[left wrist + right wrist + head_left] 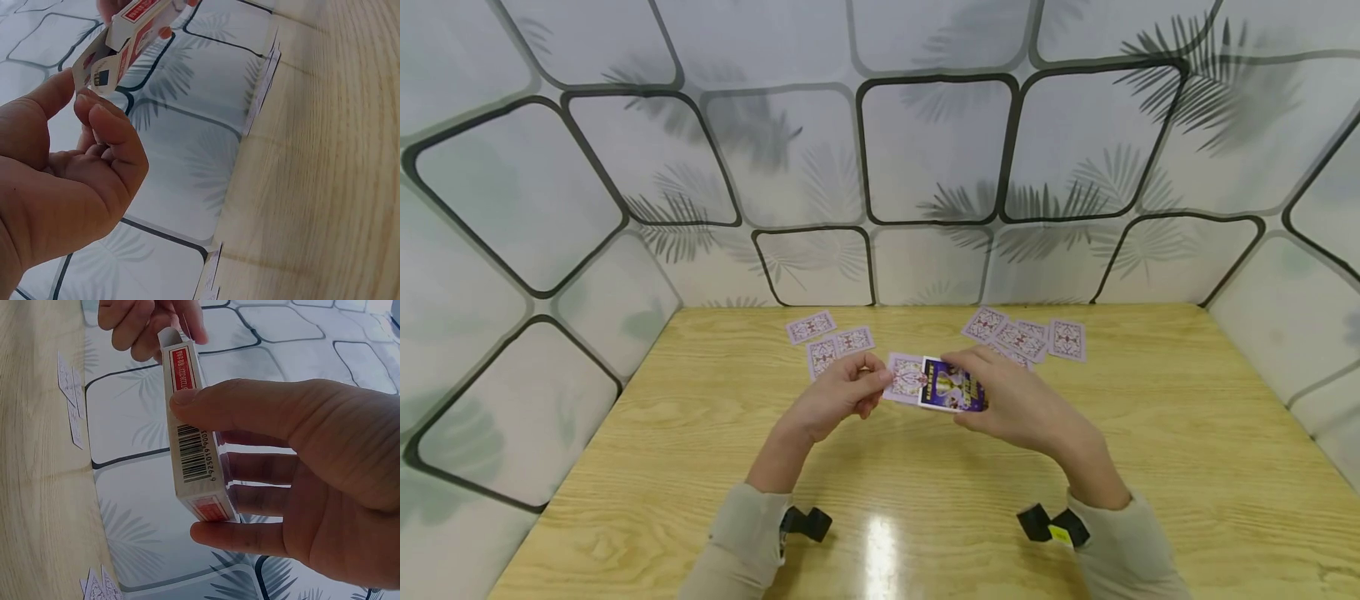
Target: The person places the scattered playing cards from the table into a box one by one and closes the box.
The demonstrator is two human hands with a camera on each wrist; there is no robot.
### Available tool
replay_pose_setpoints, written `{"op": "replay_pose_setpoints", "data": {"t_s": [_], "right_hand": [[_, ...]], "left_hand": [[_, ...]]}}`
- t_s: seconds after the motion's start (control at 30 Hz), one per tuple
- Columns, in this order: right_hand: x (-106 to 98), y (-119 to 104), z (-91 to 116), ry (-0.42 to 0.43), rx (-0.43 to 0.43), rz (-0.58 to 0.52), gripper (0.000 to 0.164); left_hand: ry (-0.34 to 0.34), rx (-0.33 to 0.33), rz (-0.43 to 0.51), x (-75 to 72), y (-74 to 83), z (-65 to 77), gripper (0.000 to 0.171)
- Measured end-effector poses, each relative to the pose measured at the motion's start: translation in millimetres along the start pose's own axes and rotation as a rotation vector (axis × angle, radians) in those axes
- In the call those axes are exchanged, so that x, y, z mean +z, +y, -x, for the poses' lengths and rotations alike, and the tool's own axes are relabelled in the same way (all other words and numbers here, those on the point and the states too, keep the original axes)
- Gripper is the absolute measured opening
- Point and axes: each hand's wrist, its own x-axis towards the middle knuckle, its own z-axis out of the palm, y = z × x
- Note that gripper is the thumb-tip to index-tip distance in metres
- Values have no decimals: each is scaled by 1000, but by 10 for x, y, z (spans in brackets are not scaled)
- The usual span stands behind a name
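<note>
My right hand [1030, 408] grips a playing card box [947, 386], purple and gold on its upper face. In the right wrist view, its narrow side shows a barcode [195, 450], with the thumb pressed on that side and the fingers behind. From the box's left end a playing card [906, 380] with a patterned back sticks out. The left hand [838, 396] pinches this card's outer end between thumb and fingers. An end flap [105, 74] of the box stands open in the left wrist view. How much card lies inside the box is hidden.
Several patterned playing cards [853, 339] lie face down at the back left of the wooden table [700, 400]. More cards [1067, 340] lie at the back right, some overlapping. A patterned cloth wall [936, 150] rises behind the table and at both sides.
</note>
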Motion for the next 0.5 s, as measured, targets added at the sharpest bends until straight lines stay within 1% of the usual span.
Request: {"op": "replay_pose_setpoints", "data": {"t_s": [0.2,0.37,0.5], "right_hand": [[22,-22,-10,5,-10,17,69],[41,-38,-15,0,-8,14,69],[55,-52,-16,-8,-6,13,69]], "left_hand": [[42,-28,-29,35,0,-8,29],[70,-37,-70,86,28,-4,38],[75,-42,-108,114,26,-6,41]]}}
